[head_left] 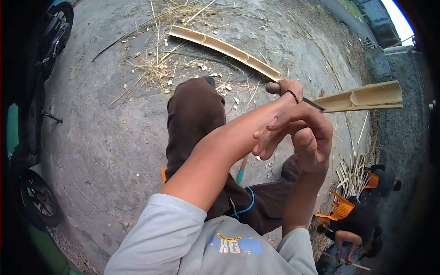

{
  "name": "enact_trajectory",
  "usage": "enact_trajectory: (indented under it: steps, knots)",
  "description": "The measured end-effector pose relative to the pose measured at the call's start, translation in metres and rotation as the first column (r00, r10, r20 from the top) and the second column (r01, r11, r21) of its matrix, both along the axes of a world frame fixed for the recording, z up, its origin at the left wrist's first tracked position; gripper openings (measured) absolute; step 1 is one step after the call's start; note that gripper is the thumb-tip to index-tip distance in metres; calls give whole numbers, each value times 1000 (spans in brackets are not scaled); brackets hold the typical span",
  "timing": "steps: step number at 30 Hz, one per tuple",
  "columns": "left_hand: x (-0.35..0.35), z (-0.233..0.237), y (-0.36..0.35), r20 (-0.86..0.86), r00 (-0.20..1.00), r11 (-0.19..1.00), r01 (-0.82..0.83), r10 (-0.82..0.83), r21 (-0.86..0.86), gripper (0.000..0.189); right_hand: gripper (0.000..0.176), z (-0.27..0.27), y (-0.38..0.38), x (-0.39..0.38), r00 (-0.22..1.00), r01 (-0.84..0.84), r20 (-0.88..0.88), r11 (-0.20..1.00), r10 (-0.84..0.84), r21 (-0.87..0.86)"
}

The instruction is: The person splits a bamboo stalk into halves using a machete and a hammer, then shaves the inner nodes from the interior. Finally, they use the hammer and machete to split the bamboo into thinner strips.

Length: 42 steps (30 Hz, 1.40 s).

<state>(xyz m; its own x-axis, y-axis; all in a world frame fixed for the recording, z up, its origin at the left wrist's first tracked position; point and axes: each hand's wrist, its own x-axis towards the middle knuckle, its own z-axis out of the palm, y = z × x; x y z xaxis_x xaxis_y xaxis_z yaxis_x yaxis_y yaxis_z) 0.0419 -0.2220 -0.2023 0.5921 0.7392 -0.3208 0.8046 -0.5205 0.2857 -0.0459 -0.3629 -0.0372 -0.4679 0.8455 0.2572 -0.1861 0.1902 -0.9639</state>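
Observation:
My left hand (285, 88), with a bead bracelet on its wrist, is stretched out over my brown-trousered knee and closed around a knife handle. The dark knife blade (315, 105) points right and meets the end of a split bamboo half (362, 96). My right hand (308, 136) is raised just below it. Its fingers lie loosely against my left wrist and it holds nothing.
A second split bamboo length (224, 46) lies on the concrete ground among straw and chips. A teal-handled tool (241, 172) sits between my legs. A motorbike (41, 68) stands at the left. At the lower right, a crouching person (355, 227), orange chairs (341, 208) and bamboo strips (350, 174).

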Motion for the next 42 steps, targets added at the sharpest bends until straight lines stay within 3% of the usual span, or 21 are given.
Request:
enact_trajectory:
  steps: [2,3,6,7,8,11,12,13,14,16,19,25,27,28,30,35,37,38,39,41,42]
  knots:
    - [-4,-3,12,58,998,1000,1,-1,-5,25,51,-35,-18,61,996,73,66,985,-64,-154]
    - [-18,-7,13,271,958,993,-106,89,51,23,50,-63,-30,86,981,196,63,942,-185,-272]
    - [-27,-5,19,310,949,990,-93,55,109,25,44,-188,-55,164,823,565,316,621,-472,-543]
    - [-28,0,18,310,950,992,-72,36,105,25,40,-224,-64,180,736,677,509,475,-447,-562]
    - [-29,10,15,269,963,995,-42,15,95,26,39,-271,-78,197,654,747,663,448,-364,-491]
    - [-24,7,16,258,965,990,0,-37,142,27,45,-416,-129,242,477,734,877,524,55,-432]
    - [-21,6,13,264,962,989,29,-68,147,27,46,-418,-137,233,352,707,895,548,275,-447]
    - [-19,4,7,271,958,987,55,-95,152,27,56,-461,-149,234,293,669,854,546,429,-504]
    - [-16,-3,1,302,951,989,28,-72,146,28,64,-492,-172,219,246,712,917,583,315,-391]
    - [-4,-34,-3,295,954,990,16,-58,141,31,69,-486,-181,176,248,763,935,544,252,-349]
    - [13,-11,-3,120,990,995,70,-79,75,29,81,-481,-195,154,260,868,950,390,172,-308]
    - [18,-20,21,110,964,965,227,-243,134,30,73,-471,-162,156,397,767,917,541,22,-345]
    - [16,-12,13,86,976,979,194,-199,62,30,59,-499,-162,140,267,781,964,589,-11,-210]
    - [16,-13,13,60,978,978,194,-199,80,30,59,-511,-160,140,272,791,962,575,-28,-207]
    - [12,-17,11,85,974,975,202,-210,87,31,49,-527,-162,141,266,861,961,466,-73,-203]
    - [6,-26,12,80,990,993,114,-116,36,31,37,-456,-162,173,131,918,981,392,-145,-65]
    - [4,-24,9,143,978,988,148,-151,30,32,36,-419,-156,190,386,884,915,329,-119,-331]
    - [4,-21,6,132,978,987,156,-161,49,33,41,-461,-156,195,318,925,893,309,-318,-219]
    - [3,-18,5,122,978,985,161,-168,67,34,41,-451,-154,202,305,926,900,317,-311,-205]
    - [2,-30,13,135,976,983,158,-169,90,33,39,-409,-140,224,174,985,791,89,-587,-150]
    - [3,-35,16,129,976,980,163,-177,114,32,36,-388,-131,240,164,985,740,60,-653,-164]
